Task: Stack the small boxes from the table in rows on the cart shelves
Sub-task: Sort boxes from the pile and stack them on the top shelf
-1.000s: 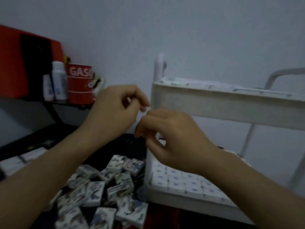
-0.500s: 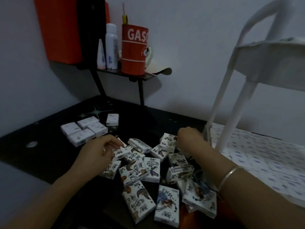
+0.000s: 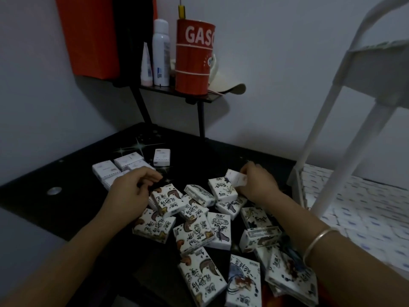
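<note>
Near boxes (image 3: 168,199): white, printed with black brush lettering and brown-orange motifs. Far-left boxes (image 3: 106,171): plain white. Table (image 3: 66,196): black. Can (image 3: 192,60), far: red with white letters. Cart (image 3: 345,120), right: white; its lower-shelf boxes (image 3: 365,218): white with blue marks. Bangle (image 3: 318,242), near right: silver.

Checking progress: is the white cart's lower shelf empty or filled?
Filled, where visible: rows of small white boxes cover the white cart's lower shelf.
</note>
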`<state>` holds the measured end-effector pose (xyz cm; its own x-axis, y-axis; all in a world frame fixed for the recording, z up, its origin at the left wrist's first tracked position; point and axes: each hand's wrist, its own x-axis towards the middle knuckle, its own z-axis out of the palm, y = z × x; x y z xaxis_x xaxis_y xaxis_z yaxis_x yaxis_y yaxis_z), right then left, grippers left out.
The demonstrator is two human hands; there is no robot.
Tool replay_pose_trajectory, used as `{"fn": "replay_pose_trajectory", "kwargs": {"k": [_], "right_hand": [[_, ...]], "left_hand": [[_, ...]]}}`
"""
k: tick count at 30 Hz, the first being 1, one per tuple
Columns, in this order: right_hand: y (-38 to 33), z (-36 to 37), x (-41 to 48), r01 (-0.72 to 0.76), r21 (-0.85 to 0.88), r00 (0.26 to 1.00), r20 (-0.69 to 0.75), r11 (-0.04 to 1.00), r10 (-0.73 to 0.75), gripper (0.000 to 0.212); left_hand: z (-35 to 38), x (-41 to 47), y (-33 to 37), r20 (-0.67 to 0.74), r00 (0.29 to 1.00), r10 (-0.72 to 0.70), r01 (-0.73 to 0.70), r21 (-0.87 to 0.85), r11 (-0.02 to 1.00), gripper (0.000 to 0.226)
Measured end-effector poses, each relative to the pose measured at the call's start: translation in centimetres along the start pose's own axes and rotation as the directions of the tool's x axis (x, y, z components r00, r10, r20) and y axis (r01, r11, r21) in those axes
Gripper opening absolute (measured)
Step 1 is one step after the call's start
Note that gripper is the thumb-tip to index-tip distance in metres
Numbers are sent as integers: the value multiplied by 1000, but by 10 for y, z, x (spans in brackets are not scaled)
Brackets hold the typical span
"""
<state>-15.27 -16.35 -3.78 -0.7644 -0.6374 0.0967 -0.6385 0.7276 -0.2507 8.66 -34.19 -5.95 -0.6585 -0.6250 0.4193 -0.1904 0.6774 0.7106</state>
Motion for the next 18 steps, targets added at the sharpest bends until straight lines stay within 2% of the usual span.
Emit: {"fn": "replay_pose_trajectory", "kwargs": {"k": [3, 5, 8, 11, 12, 16, 18], "right_hand": [[-2, -1, -3, 40, 64, 988, -152, 997, -30, 52], [-4, -3, -4, 51, 90, 971, -236, 995, -29, 54], [-10, -9, -7, 115, 151, 958, -280, 982, -69, 56], [-21, -14, -14, 191, 153, 951, -275, 970, -143, 57], [-25, -15, -17, 210, 182, 953, -259, 961, -159, 56], [-38, -20, -30, 230, 431, 973, -122, 872, -196, 51], [-41, -24, -37, 203, 566, 978, -76, 799, -195, 48]], "left_hand": [[-5, 3, -6, -39, 999, 2, 0, 59, 998, 47], [-10, 7, -9, -6, 1000, -28, 28, 95, 995, 42], [-16, 11, -14, 207, 970, -130, 108, 113, 988, 32], [-16, 13, -14, 466, 838, -285, 247, 141, 959, 34], [-14, 13, -13, 479, 824, -303, 257, 160, 953, 38], [1, 12, -5, 354, 883, -307, 227, 251, 941, 36], [6, 12, -3, 349, 872, -344, 266, 254, 930, 35]]}}
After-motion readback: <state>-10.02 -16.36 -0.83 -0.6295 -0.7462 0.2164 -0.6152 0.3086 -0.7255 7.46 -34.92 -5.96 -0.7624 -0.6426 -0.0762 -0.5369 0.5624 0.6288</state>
